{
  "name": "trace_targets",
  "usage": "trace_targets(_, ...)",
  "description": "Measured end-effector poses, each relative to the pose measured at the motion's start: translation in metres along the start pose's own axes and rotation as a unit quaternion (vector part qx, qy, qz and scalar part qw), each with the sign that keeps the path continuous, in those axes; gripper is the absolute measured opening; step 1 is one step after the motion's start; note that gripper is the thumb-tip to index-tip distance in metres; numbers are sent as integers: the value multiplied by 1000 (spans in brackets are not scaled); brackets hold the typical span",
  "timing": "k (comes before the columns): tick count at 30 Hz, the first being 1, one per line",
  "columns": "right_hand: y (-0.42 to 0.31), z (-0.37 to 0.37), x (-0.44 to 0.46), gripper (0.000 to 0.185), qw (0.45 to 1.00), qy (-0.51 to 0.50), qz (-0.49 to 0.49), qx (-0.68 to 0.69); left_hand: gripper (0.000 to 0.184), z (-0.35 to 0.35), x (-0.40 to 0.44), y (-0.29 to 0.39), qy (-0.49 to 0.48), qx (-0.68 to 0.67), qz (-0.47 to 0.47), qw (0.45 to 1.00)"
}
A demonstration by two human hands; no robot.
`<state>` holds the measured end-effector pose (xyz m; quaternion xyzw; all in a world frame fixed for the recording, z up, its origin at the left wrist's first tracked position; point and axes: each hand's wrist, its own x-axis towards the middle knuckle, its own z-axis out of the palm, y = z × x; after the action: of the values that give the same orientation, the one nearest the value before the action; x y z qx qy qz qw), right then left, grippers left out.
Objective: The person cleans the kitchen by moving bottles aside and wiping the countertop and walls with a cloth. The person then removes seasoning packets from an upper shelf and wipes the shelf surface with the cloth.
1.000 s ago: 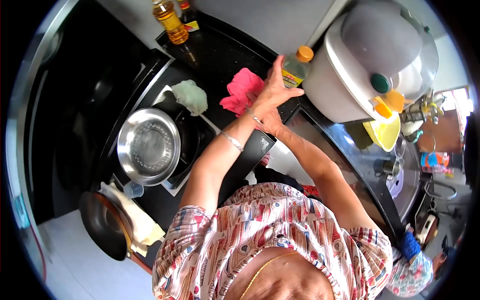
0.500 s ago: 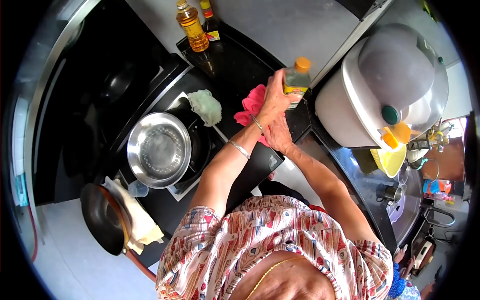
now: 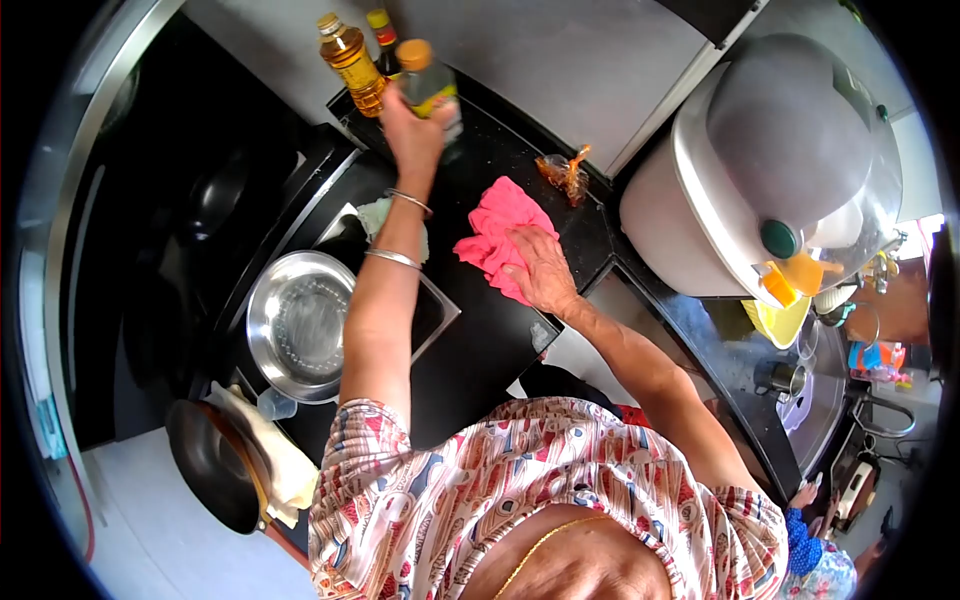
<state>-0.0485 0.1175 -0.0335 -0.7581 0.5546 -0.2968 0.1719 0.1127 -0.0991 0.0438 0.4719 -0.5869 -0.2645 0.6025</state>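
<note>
My left hand (image 3: 413, 132), with two bangles at the wrist, is closed round a clear bottle (image 3: 436, 98) with an orange cap and a yellow label. The bottle is blurred and held at the back left of the black counter, close to an oil bottle (image 3: 355, 72) and a dark bottle with a yellow cap (image 3: 383, 42). Lower right, my right hand (image 3: 545, 268) presses on a crumpled pink cloth (image 3: 505, 225), thumb and fingers gripping its near side. Behind the cloth lies a knotted plastic bag (image 3: 568, 175) with reddish-brown contents.
A steel pan (image 3: 300, 325) sits on the stove, with a pale green cloth (image 3: 380, 220) partly behind my left forearm. A dark wok (image 3: 215, 465) is at the lower left. On the right stand a large lidded bin (image 3: 670, 190) and a yellow basket (image 3: 780, 325). Another person's blue sleeve (image 3: 803, 540) shows lower right.
My left hand has carried the orange-capped bottle from the right corner to the back left. The arms no longer cross. The pink cloth and the knotted bag now show fully.
</note>
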Motion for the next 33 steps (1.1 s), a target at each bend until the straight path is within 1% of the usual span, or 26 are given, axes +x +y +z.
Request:
trace_targets(1, -1, -2, 1, 55, 1000, -2, -4, 4, 59, -7, 7, 3, 57, 63, 36, 996)
trace_targets(2, -1, -2, 1, 55, 1000, -3, -7, 9, 58, -15, 10, 5, 63, 78, 8, 995)
trace_targets(3, -1, -1, 1, 55, 1000, -2, -1, 7, 59, -23, 17, 5, 69, 107, 5, 992)
trace_targets(4, 1, 0, 1, 55, 1000, -4, -7, 4, 59, -29, 23, -1, 89, 160, -16, 983)
trace_targets(5, 2, 1, 1, 55, 1000, -5, -10, 0, 60, -36, 29, -6, 93, 165, -4, 982)
trace_targets(6, 1, 3, 2, 54, 1000, 11, -18, 2, 63, -47, 42, -42, 92, 212, 12, 973)
trace_targets(7, 3, 5, 0, 54, 999, 33, -18, -4, 65, -54, 44, -45, 104, 212, 43, 971)
trace_targets(8, 9, 11, -3, 53, 997, 62, -38, -12, 60, -60, 46, -33, 102, 297, 44, 948)
trace_targets(9, 12, 16, -3, 54, 999, 45, -16, 5, 52, -65, 48, -28, 76, 279, 56, 956)
trace_targets(10, 10, 18, -4, 54, 998, 60, -9, 6, 43, -66, 42, -3, 75, 270, 74, 957)
trace_targets(11, 9, 16, 0, 57, 999, 7, 14, 28, 40, -74, 52, -21, 48, 229, 79, 969)
trace_targets(12, 8, 14, 1, 57, 999, 11, -29, -33, 35, -70, 44, 9, 17, 265, 72, 961)
trace_targets(13, 8, 10, 1, 58, 999, 13, -21, 24, 33, -82, 61, -27, 1, 281, 94, 955)
trace_targets(14, 22, 28, 0, 57, 993, 87, -63, 39, 39, -87, 78, -59, 18, 307, 106, 946)
trace_targets(15, 22, 31, 2, 53, 988, 124, -85, 39, 46, -92, 94, -87, 35, 333, 117, 935)
trace_targets(16, 27, 33, 2, 52, 986, 130, -98, 42, 52, -99, 110, -119, 53, 359, 128, 923)
trace_targets(17, 25, 28, 1, 52, 983, 128, -122, 50, 53, -91, 116, -134, 68, 388, 137, 909)
trace_targets(18, 25, 25, -5, 51, 982, 148, -111, 33, 53, -69, 105, -132, 60, 392, 141, 907)
trace_targets(20, 17, 33, -2, 51, 980, 170, -105, 19, 53, -52, 82, -118, 42, 402, 150, 902)
trace_targets(22, 18, 31, 0, 46, 964, 216, -151, 44, 53, -36, 64, -111, 25, 400, 150, 904)
trace_targets(25, 9, 24, -5, 45, 965, 216, -148, 24, 54, -21, 42, -99, -2, 397, 157, 904)
trace_targets(33, 12, 25, -7, 46, 959, 227, -163, 42, 55, -5, 7, -84, -52, 389, 168, 904)
